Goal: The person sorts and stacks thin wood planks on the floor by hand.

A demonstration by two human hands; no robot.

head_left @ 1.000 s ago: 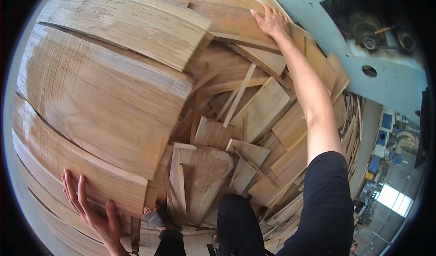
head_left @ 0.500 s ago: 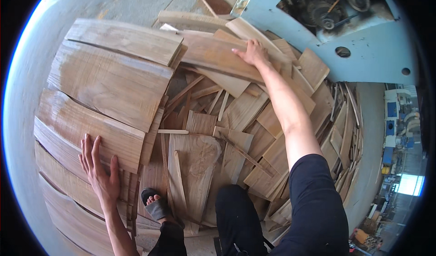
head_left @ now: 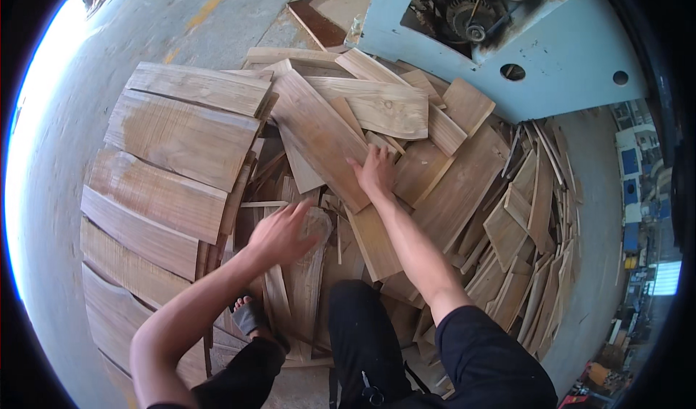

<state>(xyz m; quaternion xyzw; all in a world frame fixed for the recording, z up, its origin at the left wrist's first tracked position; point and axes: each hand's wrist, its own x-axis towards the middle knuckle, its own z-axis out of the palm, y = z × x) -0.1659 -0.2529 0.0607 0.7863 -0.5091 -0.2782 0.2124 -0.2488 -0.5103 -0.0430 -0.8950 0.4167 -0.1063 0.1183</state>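
A long brown wooden board [head_left: 315, 130] lies slantwise across the loose pile, its near end toward me. My right hand [head_left: 375, 171] grips the board's right edge near that end, thumb on the top face; the fingers at the edge are partly hidden. Over the middle of the pile, short of the board's near end, hovers my left hand [head_left: 283, 231]. It is slightly blurred, with fingers stretched out and nothing in it. Left of it stands a neat stack of boards [head_left: 167, 188] in overlapping rows. A pale board [head_left: 377, 104] rests just beyond the held one.
A light blue machine [head_left: 464, 68] with exposed gears stands at the far right, against the pile. Narrow offcuts [head_left: 536, 220] heap up on the right. My sandalled foot [head_left: 250, 318] is among the boards near the stack. Concrete floor [head_left: 217, 28] stretches beyond.
The brown board has swung from lying crosswise to a slant, its near end drawn toward me by my right hand. My left hand has left the stack and moved right. The pale board is now uncovered.
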